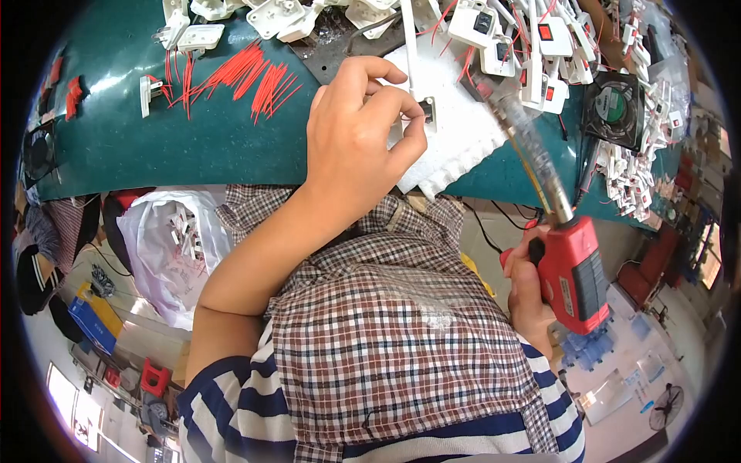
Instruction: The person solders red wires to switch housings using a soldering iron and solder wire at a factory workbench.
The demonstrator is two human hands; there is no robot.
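Note:
My right hand [527, 289] is wrapped round the grip of a red and black soldering gun [573, 270]. Its long metal barrel slants up and left, with the tip over the white pad [472, 137]. On that pad lies a slim white plastic housing [411, 46] with a small black switch [429, 114] at its near end. My left hand [356, 131] is closed beside the switch, thumb and fingers curled toward it. Whatever is between those fingertips is hidden. Cut red wires [239, 69] lie loose on the green table to the left of this hand.
White housings with switches and red wires [532, 46] crowd the back right. A black fan [615, 110] stands on the green table [108, 147], near heaped small white parts [629, 181]. More white shells [278, 17] lie at the back. A plastic bag [174, 255] hangs below the table's left edge.

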